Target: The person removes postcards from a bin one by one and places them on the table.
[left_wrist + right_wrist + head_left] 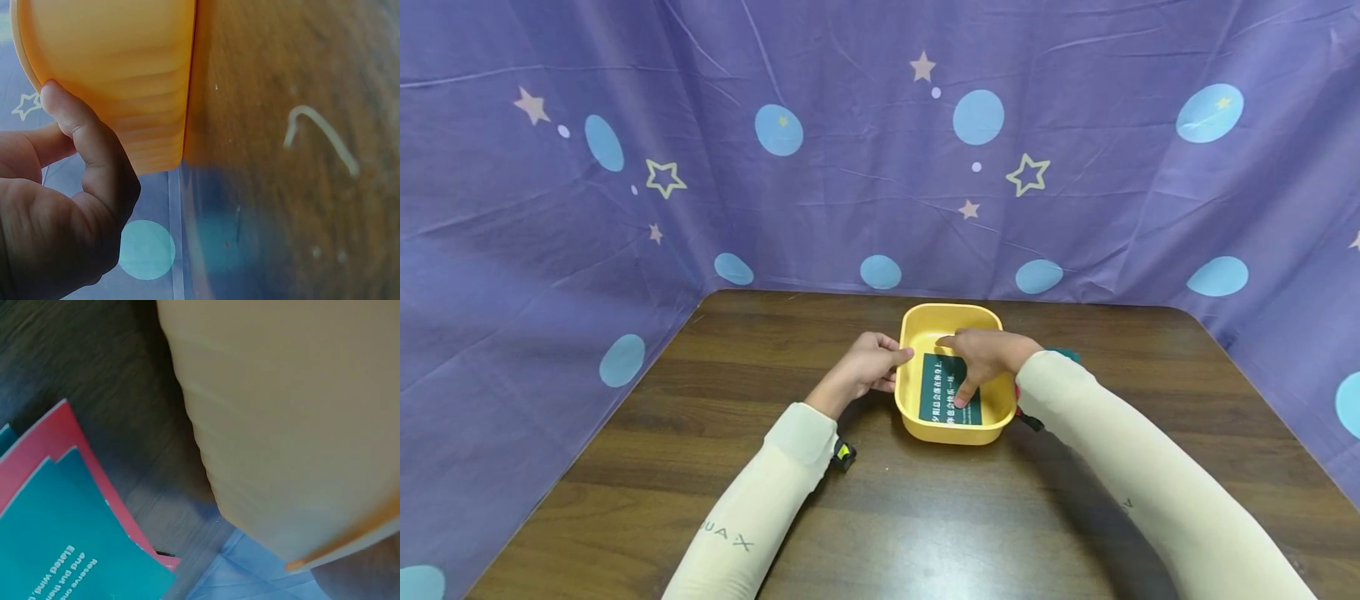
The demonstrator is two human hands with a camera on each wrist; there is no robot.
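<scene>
A yellow rectangular box with rounded corners stands on the table, its open top facing up. My left hand pinches the box's left rim, thumb over the edge and fingers on the outer wall; the left wrist view shows the thumb hooked at the rim of the orange-looking wall. Inside lies a dark green card with white writing. My right hand reaches in over the right rim, fingers spread, thumb resting on the card. In the right wrist view the box's outer wall hides most of that hand.
Right of the box lie a teal printed card and a pink-red card, overlapping; my right forearm mostly covers them in the head view. The brown wooden table meets a purple curtain with stars and blue dots behind.
</scene>
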